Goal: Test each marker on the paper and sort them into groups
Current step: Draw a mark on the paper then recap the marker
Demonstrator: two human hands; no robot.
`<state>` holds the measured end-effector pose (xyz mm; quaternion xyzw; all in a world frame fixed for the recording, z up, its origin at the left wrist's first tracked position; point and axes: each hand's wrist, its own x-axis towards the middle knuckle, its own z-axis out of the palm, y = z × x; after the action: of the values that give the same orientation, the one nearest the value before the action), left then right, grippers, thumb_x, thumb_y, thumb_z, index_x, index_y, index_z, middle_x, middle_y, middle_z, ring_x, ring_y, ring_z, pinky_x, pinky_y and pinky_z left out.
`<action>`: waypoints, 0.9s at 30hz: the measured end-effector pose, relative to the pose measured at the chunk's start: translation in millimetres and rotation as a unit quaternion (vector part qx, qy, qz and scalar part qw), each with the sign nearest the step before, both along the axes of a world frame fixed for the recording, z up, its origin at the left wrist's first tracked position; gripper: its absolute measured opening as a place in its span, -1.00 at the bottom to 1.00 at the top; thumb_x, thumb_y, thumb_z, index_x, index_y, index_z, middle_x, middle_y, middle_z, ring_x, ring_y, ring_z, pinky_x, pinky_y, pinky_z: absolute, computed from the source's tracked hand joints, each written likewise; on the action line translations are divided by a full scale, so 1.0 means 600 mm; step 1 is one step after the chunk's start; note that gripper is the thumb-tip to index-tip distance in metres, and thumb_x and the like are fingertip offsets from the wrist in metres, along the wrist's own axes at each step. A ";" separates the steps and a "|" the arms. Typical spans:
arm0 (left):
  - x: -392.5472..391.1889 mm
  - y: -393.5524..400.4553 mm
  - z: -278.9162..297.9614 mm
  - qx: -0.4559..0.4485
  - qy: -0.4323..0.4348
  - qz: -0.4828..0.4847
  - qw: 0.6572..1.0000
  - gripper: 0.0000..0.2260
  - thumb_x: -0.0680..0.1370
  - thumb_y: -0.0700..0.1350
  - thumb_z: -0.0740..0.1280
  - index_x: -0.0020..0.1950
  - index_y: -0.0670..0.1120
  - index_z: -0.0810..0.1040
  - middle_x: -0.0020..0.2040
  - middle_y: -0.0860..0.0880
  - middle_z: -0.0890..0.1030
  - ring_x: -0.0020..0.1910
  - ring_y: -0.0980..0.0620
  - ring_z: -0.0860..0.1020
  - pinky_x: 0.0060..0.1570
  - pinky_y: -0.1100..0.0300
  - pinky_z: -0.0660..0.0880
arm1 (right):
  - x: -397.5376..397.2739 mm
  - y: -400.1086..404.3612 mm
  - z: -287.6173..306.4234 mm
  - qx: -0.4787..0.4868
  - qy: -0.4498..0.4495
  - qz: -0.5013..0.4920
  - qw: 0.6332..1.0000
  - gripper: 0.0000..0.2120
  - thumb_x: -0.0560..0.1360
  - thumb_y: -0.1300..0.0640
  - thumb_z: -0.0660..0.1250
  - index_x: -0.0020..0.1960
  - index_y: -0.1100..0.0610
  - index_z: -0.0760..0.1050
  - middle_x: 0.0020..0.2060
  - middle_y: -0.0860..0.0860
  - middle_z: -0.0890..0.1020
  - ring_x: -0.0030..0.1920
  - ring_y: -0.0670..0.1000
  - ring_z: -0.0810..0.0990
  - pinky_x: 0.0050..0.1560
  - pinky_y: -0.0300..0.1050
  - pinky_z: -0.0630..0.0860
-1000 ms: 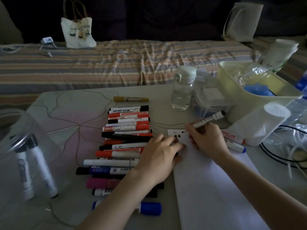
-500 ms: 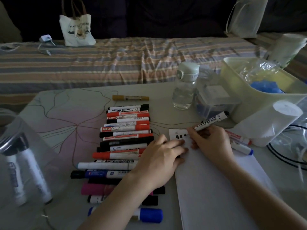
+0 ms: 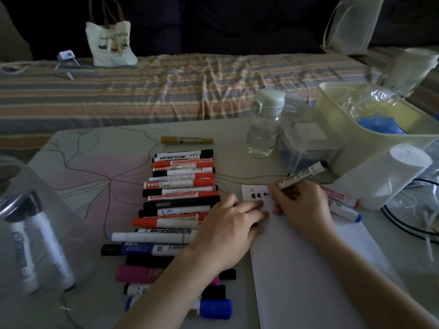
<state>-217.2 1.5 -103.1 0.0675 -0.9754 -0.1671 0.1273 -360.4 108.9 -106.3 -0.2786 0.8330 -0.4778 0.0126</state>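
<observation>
My right hand (image 3: 301,205) grips a white board marker (image 3: 304,174) with a black end, its tip on the top of the white paper (image 3: 308,269) beside small black marks (image 3: 256,196). My left hand (image 3: 228,224) lies flat on the paper's left edge, fingers straight, partly covering a row of several markers (image 3: 180,193) in red, black, white, blue and pink. A yellow marker (image 3: 186,140) lies apart above the row. Two markers (image 3: 344,205), one red-tipped and one blue-tipped, lie right of my right hand.
A clear jar (image 3: 31,233) lying at the left holds two markers. A water bottle (image 3: 263,124), a clear box (image 3: 306,143), a pale bin (image 3: 370,143), a paper roll (image 3: 384,176) and black cables (image 3: 403,224) crowd the right. A striped bed (image 3: 142,91) lies behind the table.
The view has shifted slightly. My right hand has moved the marker tip a little to the right along the paper, adding a mark. My left hand stays pressed on the paper.
</observation>
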 end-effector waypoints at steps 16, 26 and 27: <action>-0.001 0.000 0.004 -0.001 -0.031 -0.002 1.000 -0.67 0.62 0.01 0.21 0.39 0.11 0.46 0.44 0.20 0.37 0.14 -0.01 0.36 0.15 0.08 0.39 | 0.005 -0.001 0.002 0.006 0.016 0.008 1.000 -0.69 0.47 0.04 0.45 -0.41 0.11 0.56 -0.59 -0.14 0.57 -0.53 -0.27 0.54 -0.40 -0.46 0.38; 0.005 0.004 0.018 -0.039 -0.077 -0.011 0.996 -0.57 0.64 -0.15 0.08 0.50 0.13 0.27 0.53 0.19 0.20 0.18 -0.01 0.28 0.22 0.06 0.34 | 0.004 -0.002 -0.001 0.011 0.021 -0.011 1.000 -0.71 0.47 0.03 0.44 -0.38 0.12 0.58 -0.58 -0.09 0.59 -0.50 -0.26 0.57 -0.36 -0.44 0.41; 0.004 0.004 0.018 -0.051 -0.076 -0.016 0.996 -0.54 0.63 -0.21 0.09 0.50 0.12 0.27 0.53 0.18 0.19 0.17 -0.01 0.28 0.21 0.07 0.34 | 0.004 -0.001 0.000 0.012 0.021 -0.010 1.000 -0.72 0.47 0.05 0.43 -0.38 0.13 0.58 -0.58 -0.09 0.58 -0.51 -0.26 0.56 -0.38 -0.46 0.40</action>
<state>-214.8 3.6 -92.4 0.0581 -0.9904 -0.1135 0.0532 -358.0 108.1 -106.4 -0.2798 0.8415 -0.4621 -0.0065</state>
